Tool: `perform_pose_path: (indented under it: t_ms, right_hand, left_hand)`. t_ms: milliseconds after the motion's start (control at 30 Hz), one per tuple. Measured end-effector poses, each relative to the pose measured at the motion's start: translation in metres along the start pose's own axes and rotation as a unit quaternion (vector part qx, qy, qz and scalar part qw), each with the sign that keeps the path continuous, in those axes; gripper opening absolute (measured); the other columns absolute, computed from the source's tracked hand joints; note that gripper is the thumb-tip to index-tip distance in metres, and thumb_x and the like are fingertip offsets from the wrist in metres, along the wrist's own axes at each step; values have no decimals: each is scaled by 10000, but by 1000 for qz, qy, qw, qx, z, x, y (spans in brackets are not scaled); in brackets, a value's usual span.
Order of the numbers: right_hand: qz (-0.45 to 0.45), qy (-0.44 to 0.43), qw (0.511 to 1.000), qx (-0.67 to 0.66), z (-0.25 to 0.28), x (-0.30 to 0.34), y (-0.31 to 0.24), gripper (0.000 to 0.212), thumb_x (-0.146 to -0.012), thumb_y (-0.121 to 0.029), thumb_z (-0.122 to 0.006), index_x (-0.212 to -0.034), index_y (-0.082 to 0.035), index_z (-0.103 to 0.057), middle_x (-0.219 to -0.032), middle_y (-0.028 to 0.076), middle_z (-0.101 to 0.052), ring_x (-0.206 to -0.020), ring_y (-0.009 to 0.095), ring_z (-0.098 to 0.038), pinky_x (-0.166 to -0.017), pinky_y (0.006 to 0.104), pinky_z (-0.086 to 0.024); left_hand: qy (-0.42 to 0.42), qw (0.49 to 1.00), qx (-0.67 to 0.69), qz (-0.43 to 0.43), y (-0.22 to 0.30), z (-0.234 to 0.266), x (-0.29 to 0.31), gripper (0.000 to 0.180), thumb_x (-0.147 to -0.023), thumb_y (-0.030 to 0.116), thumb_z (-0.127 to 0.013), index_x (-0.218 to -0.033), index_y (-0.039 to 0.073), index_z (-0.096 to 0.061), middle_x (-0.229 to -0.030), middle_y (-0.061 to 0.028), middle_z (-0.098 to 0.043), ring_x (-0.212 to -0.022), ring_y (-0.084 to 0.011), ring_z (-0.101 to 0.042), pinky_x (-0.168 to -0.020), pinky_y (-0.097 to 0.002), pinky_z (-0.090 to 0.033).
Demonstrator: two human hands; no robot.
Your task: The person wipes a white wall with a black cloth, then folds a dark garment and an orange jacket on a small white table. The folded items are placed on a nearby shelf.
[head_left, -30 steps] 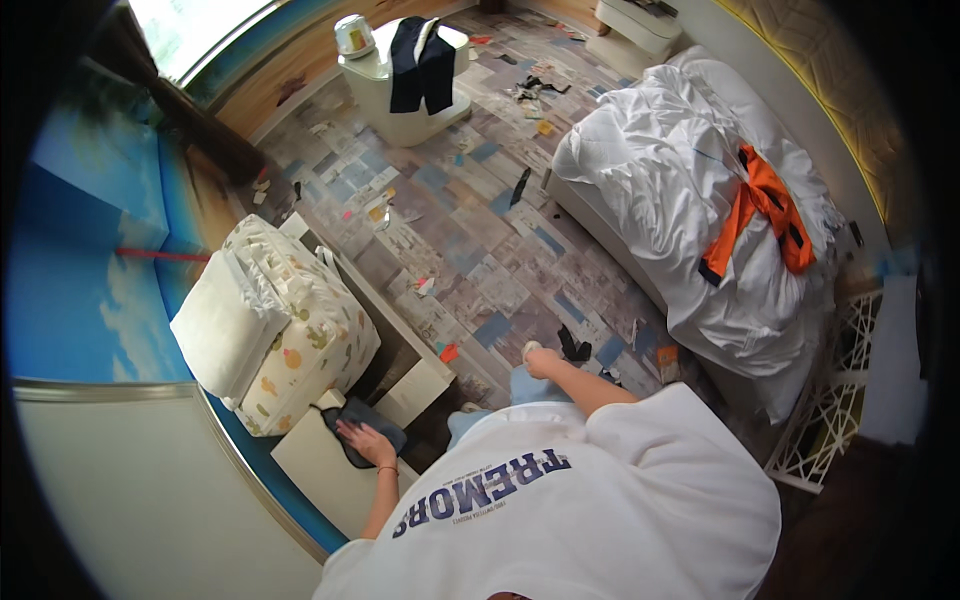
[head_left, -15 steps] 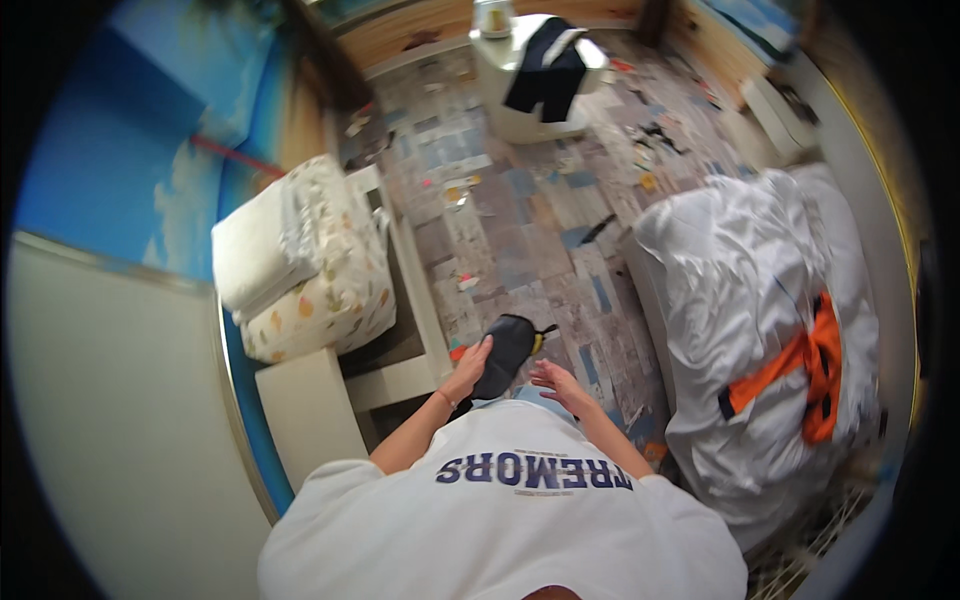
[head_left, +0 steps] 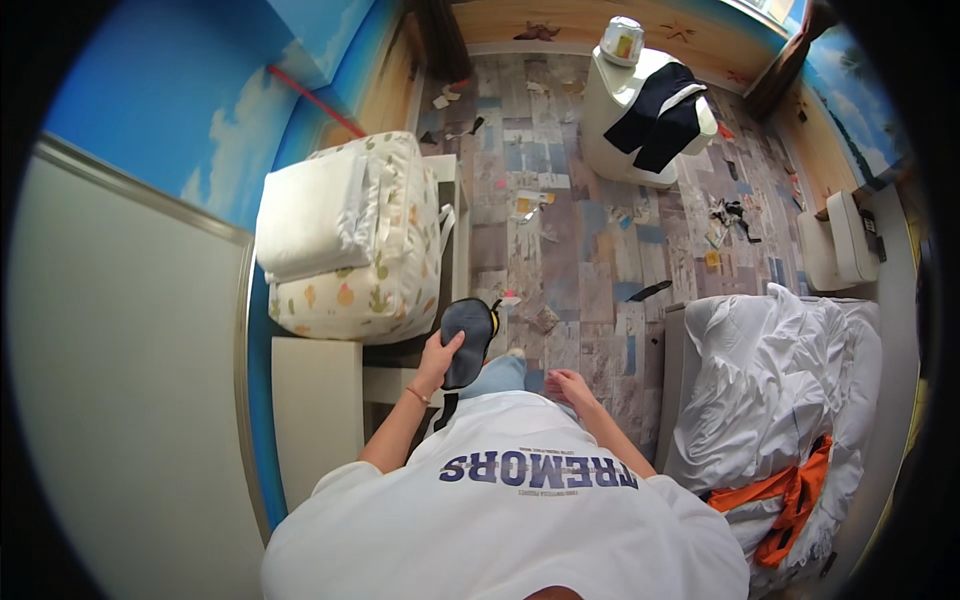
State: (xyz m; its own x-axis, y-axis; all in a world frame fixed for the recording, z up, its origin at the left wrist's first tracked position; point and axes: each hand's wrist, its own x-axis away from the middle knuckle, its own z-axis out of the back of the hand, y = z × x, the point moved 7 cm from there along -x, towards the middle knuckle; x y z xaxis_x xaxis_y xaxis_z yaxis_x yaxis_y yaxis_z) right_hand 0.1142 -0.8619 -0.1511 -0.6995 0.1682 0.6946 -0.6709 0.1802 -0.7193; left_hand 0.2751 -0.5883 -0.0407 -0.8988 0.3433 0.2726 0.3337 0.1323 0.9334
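Moved since a second ago: dark flat item off the white cabinet; now raised ahead of the white shirt
Left grip: clamped on the item's left edge; thumb across its face; other fingers largely hidden
Right grip: apart from the item; nothing seen in it; cannot tell whether fingers are together
Step in hand: looks like holding the item up for handling
Next move: probably calls for a steady left hold; right grip nearer if both are needed
Item's lie: in the left grip, mostly beyond the thumb; above the floor
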Motion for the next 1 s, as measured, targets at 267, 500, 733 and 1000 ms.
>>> perform_pose_path:
  t_ms: [267,500,733,1000]
  right_hand:
    - [82,-44,995,-43,-22,-40,-151,448,-983,-482,-555,-1219,-108,-620,-1147,54,-686,-1067,185,-633,-925,352,-470]
    - [55,-174,941,-285,-7,-51,-247,496,-966,-527,-568,-1190,-90,-639,-1122,42,-691,-1045,182,-644,-896,360,-502]
    - [158,-56,971,-169,104,-135,-344,307,-905,-240,-735,-1132,-54,-643,-1011,11,-684,-881,112,-650,-785,297,-529]
    - [181,19,962,-204,227,-167,-480,271,-963,-279,-660,-1102,-47,-647,-951,8,-678,-801,101,-649,-647,270,-542]
  left_hand:
    - [-115,988,58,83,15,-67,-61,338,-988,173,-607,-1266,-14,-560,-1144,-92,-673,-991,-162,-657,-857,-307,-543]
    - [-165,972,68,153,50,-141,-133,322,-1020,196,-549,-1287,17,-549,-1169,-78,-656,-988,-155,-647,-865,-311,-541]
    - [-197,964,84,157,81,-238,-250,351,-1016,223,-563,-1280,-9,-550,-1165,-96,-665,-991,-164,-664,-849,-309,-556]
    - [-224,967,27,119,152,-352,-379,376,-1012,259,-581,-1255,-28,-576,-1126,-84,-681,-957,-139,-666,-841,-271,-543]
